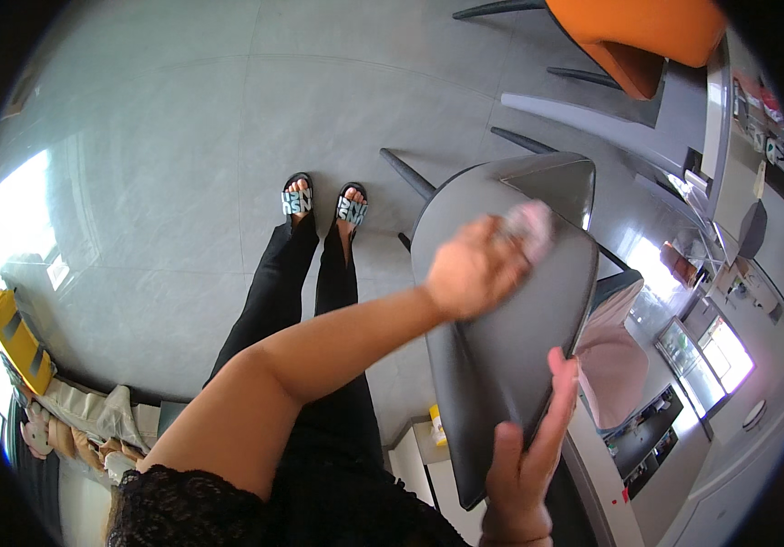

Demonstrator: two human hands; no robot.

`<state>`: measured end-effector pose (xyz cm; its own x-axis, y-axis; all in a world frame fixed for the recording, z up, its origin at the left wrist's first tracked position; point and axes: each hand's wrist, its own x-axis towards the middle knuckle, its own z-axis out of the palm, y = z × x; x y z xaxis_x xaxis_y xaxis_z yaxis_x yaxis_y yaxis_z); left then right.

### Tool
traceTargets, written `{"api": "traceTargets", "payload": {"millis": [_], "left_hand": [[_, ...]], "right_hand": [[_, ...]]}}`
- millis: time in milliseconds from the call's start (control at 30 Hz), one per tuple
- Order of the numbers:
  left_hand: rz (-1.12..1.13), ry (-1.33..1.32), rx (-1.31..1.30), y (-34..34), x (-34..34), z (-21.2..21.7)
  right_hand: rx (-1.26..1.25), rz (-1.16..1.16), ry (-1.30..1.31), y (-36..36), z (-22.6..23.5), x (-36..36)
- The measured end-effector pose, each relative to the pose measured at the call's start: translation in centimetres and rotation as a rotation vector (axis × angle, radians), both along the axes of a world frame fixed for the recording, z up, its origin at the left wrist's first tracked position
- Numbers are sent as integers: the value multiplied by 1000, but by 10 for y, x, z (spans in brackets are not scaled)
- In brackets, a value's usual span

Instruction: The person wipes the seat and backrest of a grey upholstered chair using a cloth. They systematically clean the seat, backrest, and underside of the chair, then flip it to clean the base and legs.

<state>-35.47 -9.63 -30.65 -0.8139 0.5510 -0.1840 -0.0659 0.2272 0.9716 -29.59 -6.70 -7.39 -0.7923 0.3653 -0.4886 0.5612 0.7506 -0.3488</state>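
Note:
A grey, smooth-covered chair point(538, 301) stands tilted across the view to my right, on dark tapered legs. My left hand point(478, 269) reaches over from the left, closed around a crumpled pinkish-white cloth point(530, 232). The cloth, blurred by motion, is against the chair's grey surface, close to a folded corner. Lower down, my right hand point(528, 451) lies along the chair's edge with fingers stretched out and thumb apart. It touches the edge without wrapping round it.
An orange chair point(642, 36) stands at the far right. Beside the grey chair is a pinkish-beige seat point(606, 365). A yellow container point(437, 426) sits on a white cabinet near me. A yellow folded item point(18, 337) and soft toys are at left. Grey tiled floor point(155, 182) surrounds my feet.

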Motion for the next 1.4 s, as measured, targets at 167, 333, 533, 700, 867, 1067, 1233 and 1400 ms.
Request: {"api": "traceTargets", "payload": {"millis": [167, 333, 533, 700, 867, 1067, 1233, 1400], "left_hand": [[-121, -219, -335, -14, 16, -102], [199, -128, 131, -20, 7, -21], [-158, 399, -284, -12, 34, -144], [-114, -190, -398, -11, 26, -162], [54, -130, 144, -23, 6, -51], [-132, -437, -572, -23, 48, -204], [-181, -86, -283, -18, 26, -188], [-395, -427, -437, -16, 18, -169]], "right_hand": [[-89, 556, -286, 42, -15, -68], [-21, 891, -514, 93, -87, -125], [67, 852, -641, 115, -141, -134], [90, 944, -739, 108, -152, -139], [131, 1043, -884, 98, -161, -143], [59, 1030, -852, 96, -182, -143], [16, 1000, -809, 101, -184, -142], [-31, 946, -753, 104, -186, -144]]}}
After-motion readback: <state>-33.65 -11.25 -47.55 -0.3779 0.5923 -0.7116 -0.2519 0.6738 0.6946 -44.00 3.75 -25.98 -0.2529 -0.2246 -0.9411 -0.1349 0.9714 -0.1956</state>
